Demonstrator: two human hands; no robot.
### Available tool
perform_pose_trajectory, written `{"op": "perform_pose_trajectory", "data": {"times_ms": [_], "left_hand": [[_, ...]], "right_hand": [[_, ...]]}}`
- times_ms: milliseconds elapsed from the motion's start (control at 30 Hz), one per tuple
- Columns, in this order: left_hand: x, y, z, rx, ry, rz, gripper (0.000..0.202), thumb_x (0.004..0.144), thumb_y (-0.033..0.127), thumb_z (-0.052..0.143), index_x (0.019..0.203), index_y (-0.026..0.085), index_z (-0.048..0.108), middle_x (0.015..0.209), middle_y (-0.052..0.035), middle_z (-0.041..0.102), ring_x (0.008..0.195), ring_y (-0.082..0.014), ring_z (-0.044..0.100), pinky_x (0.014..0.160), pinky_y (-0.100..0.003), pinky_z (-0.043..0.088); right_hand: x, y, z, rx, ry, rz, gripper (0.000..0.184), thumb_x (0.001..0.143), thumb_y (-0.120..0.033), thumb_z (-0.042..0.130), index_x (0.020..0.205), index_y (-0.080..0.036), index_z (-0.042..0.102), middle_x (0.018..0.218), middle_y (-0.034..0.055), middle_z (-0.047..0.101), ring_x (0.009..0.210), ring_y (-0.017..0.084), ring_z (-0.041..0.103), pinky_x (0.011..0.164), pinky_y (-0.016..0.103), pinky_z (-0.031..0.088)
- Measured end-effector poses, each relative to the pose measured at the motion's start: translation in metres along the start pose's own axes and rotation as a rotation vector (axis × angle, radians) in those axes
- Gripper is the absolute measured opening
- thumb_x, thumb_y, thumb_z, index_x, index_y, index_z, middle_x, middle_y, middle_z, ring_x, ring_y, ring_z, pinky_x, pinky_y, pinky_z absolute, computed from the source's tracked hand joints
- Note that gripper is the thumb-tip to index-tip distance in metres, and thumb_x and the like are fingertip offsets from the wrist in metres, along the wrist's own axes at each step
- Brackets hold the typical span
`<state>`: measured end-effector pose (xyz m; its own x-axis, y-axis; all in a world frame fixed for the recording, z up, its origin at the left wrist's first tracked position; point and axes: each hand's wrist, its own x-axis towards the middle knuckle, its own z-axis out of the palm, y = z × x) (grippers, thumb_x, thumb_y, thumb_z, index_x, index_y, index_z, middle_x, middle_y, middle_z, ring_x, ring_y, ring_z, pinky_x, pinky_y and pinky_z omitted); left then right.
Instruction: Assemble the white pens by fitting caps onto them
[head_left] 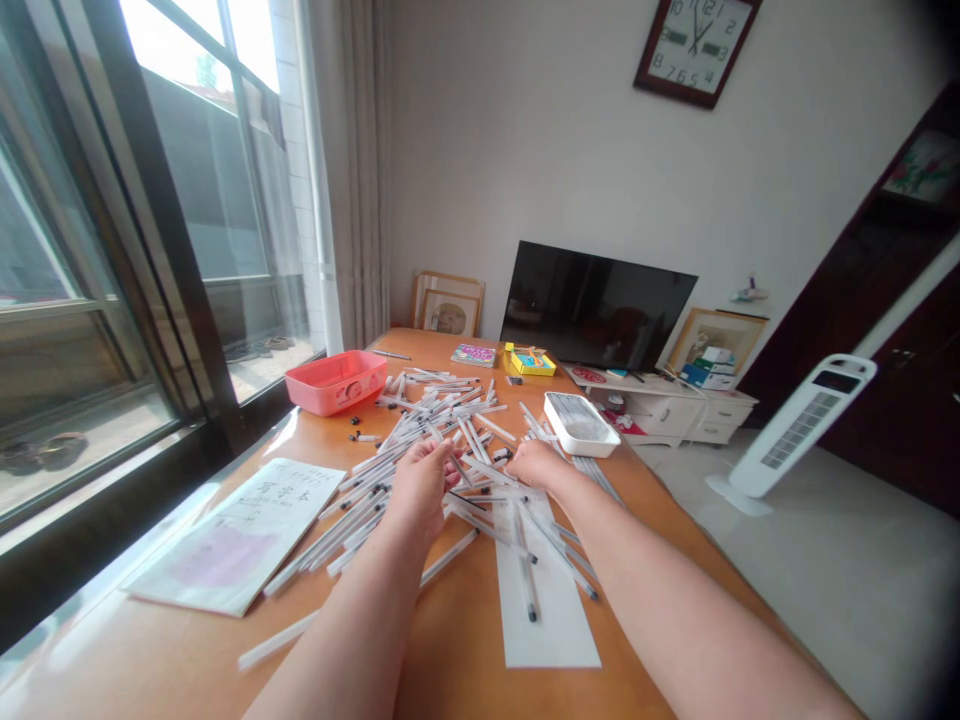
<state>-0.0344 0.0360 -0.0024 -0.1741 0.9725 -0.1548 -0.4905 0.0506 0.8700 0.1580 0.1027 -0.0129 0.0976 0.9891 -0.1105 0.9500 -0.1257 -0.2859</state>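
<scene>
On the orange wooden tabletop (465,640), a heap of pens (420,410) is handled by two bare hands.
A pen (455,468) is pinched by the curled fingers of the left hand (418,482); the right hand (535,462) is curled over the heap, and what its fingers grip cannot be told. Characters printed on the exercise book (247,520) are too small to be read; numerals are shown on the wall clock (697,45). A paper sheet (551,620), a pink basket (336,382) and a white tray (581,423) are set around the heap. A window (187,150), a television (596,305) and a fan (799,425) are seen beyond.
</scene>
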Motion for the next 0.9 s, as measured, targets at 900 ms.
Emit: {"op": "perform_pose_trajectory", "data": {"times_ms": [900], "left_hand": [[0.000, -0.004, -0.001, -0.035, -0.010, 0.030, 0.029, 0.073, 0.033, 0.078, 0.078, 0.016, 0.056, 0.073, -0.0042, 0.065, 0.051, -0.0056, 0.052, 0.053, -0.019, 0.046]], "right_hand": [[-0.047, 0.012, -0.017, 0.353, -0.042, -0.124, 0.019, 0.083, -0.028, 0.050, 0.094, -0.018, 0.061, 0.082, 0.0044, 0.074, 0.064, 0.013, 0.066, 0.051, 0.021, 0.042]]}}
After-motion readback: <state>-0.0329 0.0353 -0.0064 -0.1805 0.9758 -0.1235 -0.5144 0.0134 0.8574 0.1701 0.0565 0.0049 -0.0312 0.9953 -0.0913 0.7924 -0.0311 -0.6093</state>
